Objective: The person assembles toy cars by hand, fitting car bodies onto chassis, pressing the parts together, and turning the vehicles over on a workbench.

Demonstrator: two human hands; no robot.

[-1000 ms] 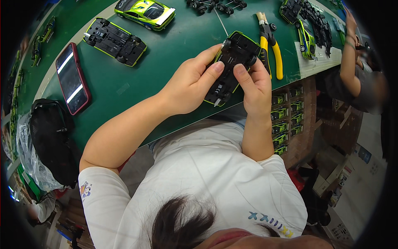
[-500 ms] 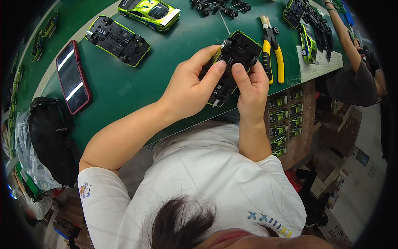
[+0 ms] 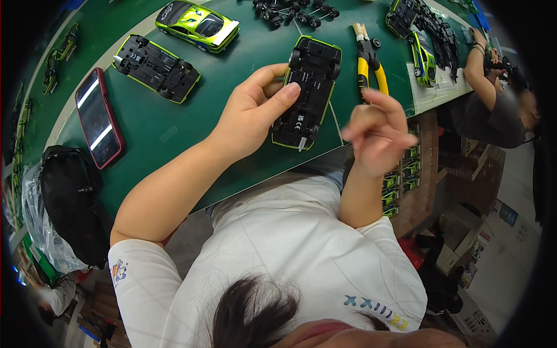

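Note:
My left hand [image 3: 255, 113] grips a toy car [image 3: 308, 90] turned upside down, its black underside and green rim facing up, just above the green table mat [image 3: 174, 133]. My right hand [image 3: 377, 133] hangs in the air to the right of the car, off it, fingers loosely curled with nothing visible in them; it is blurred. Yellow-handled pliers [image 3: 368, 64] lie on the mat just beyond my right hand.
A second upside-down toy car [image 3: 155, 66] and a finished green toy car [image 3: 197, 23] lie at the left back. A red-cased phone [image 3: 98, 119] rests near a black bag [image 3: 72, 203]. Loose wheel axles [image 3: 290, 11] lie farther back. Another person's arm [image 3: 478, 64] works at the right.
My right hand has let go of the upside-down car and pulled back to the right. My left hand alone holds the car now.

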